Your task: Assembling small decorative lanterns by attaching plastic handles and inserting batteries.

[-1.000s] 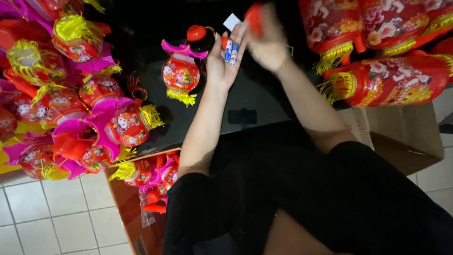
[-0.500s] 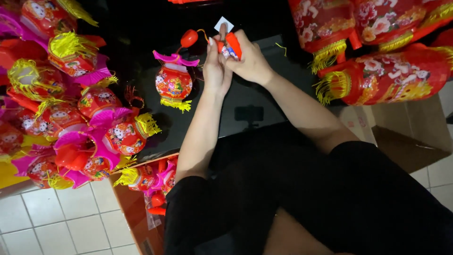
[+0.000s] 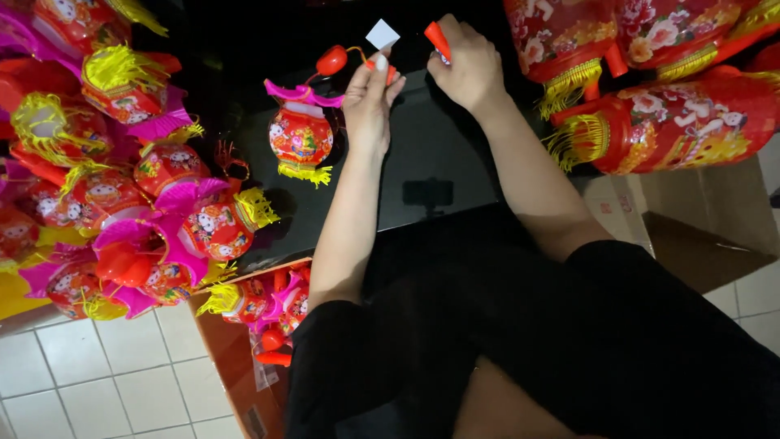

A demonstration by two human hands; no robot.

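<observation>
Head view, single entry.

Left hand (image 3: 370,97): raised over the dark table (image 3: 439,154), fingertips pinched on a small red piece beneath a small white square tag (image 3: 382,34). A thin cord runs left from this grip to a red bulb (image 3: 331,59), which sits above the small red lantern (image 3: 301,134) with pink top and yellow fringe.

Right hand (image 3: 470,65): closed on a red stick handle (image 3: 437,39), long axis slanting up-left, its tip just beside the left fingertips. The lantern lies down-left of both grips; the left hand is nearer.

Surrounds: heap of small lanterns (image 3: 122,187) at left; large red lanterns (image 3: 666,106) at right; cardboard box (image 3: 244,349) below; tiled floor (image 3: 106,382).
</observation>
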